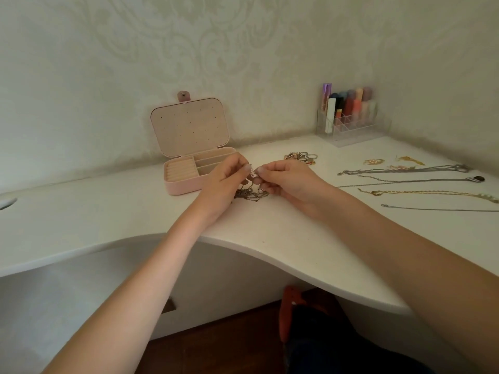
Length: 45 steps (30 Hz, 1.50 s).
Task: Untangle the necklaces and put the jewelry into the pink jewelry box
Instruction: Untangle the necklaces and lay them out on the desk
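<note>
Pinching a knotted clump of thin silver and gold necklace chains (251, 191), the left hand (225, 182) and right hand (287, 182) lift its top just above the white curved desk (270, 238). The open pink jewelry box (194, 147) sits just behind the hands. Straight chains (405, 182) lie off to the right.

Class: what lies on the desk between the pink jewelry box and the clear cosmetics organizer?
In the head view, a cluster of rings lies between the pink jewelry box and the organizer.
</note>
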Each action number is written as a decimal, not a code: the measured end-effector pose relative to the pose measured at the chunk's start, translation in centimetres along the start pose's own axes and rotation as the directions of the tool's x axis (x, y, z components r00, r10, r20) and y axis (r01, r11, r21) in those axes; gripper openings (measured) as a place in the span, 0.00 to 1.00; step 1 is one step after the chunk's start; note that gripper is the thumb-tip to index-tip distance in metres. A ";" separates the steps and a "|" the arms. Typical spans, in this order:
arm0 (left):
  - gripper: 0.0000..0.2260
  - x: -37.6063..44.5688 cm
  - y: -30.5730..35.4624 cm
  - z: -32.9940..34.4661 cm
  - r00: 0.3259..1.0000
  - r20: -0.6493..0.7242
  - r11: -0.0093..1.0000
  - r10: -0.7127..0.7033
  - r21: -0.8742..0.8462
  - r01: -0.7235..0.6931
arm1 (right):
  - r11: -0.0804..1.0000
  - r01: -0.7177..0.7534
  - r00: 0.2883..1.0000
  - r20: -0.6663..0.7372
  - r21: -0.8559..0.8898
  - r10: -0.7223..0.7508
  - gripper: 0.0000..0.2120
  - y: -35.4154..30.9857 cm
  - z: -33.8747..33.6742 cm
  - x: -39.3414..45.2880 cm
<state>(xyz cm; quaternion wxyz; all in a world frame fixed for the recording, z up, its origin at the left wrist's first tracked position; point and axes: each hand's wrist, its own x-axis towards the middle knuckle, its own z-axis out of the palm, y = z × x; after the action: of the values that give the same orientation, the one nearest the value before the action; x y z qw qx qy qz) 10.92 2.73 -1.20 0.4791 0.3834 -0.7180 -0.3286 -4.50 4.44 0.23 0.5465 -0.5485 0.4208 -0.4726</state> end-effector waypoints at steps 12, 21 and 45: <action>0.10 0.0 0.4 -0.1 0.988 -0.098 0.990 -0.116 -0.088 0.108 | 0.767 0.253 0.941 -0.034 -0.590 -0.337 0.12 0.3 0.4 -0.4; 0.19 -0.4 0.5 -0.2 0.996 -0.021 0.995 -0.091 -0.042 0.090 | 0.916 0.221 0.936 -0.192 -0.334 -0.296 0.02 -0.6 0.1 -0.1; 0.15 0.5 -0.5 -1.0 0.864 -0.398 0.927 -0.310 -0.328 0.182 | 0.893 0.275 0.809 -0.416 -0.357 -0.415 0.04 -1.3 -2.0 0.3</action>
<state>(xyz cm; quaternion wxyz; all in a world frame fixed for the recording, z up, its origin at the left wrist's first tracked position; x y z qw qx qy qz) 11.80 1.95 -1.04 0.6323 0.4658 -0.4811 -0.3896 -6.45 3.81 1.44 0.2452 -0.5527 0.4979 -0.6217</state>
